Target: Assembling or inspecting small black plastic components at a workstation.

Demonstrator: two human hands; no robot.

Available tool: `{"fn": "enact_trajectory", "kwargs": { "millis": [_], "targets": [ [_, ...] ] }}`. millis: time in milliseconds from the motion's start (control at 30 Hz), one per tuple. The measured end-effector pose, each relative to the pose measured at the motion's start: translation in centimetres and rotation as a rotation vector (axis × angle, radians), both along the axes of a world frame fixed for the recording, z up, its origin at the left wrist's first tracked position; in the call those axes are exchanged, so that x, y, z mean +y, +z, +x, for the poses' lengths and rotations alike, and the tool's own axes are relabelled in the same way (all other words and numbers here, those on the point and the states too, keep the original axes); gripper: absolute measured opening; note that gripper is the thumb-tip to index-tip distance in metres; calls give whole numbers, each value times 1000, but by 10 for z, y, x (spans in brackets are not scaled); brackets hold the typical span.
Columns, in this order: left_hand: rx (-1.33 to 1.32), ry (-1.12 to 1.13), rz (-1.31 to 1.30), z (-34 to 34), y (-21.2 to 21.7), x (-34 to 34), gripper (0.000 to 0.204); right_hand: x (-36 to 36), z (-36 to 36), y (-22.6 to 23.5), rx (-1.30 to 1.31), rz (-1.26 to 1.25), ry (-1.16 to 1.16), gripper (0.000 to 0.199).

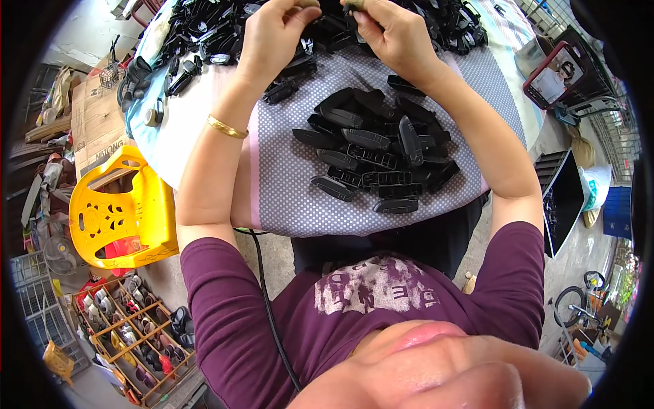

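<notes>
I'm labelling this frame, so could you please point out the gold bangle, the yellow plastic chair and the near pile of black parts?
gold bangle (227, 127), head view, band on wrist
yellow chair (116, 211), head view, pierced backrest
black parts pile (379, 151), head view, pile's middle

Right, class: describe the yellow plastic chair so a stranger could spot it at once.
Start at the table with the dotted cloth and black plastic parts. Look left of it, by the person's left elbow. The yellow chair lies tipped there, the only bright yellow thing, its back pierced with cut-outs.
</notes>
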State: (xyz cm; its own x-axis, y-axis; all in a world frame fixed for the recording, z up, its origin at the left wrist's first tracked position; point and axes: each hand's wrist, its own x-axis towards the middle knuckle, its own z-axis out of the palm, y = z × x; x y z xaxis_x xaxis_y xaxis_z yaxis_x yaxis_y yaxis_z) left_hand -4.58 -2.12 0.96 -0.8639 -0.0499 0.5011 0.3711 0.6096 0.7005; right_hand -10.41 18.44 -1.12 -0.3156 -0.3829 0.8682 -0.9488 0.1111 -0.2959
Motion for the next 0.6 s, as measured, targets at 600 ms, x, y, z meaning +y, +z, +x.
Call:
{"fn": "enact_trajectory", "kwargs": {
  "millis": [600],
  "targets": [
    [-743, -138, 1003, 0, 5, 5, 62, 4, -2, 3, 281, 129, 156, 33]
  ]
}}
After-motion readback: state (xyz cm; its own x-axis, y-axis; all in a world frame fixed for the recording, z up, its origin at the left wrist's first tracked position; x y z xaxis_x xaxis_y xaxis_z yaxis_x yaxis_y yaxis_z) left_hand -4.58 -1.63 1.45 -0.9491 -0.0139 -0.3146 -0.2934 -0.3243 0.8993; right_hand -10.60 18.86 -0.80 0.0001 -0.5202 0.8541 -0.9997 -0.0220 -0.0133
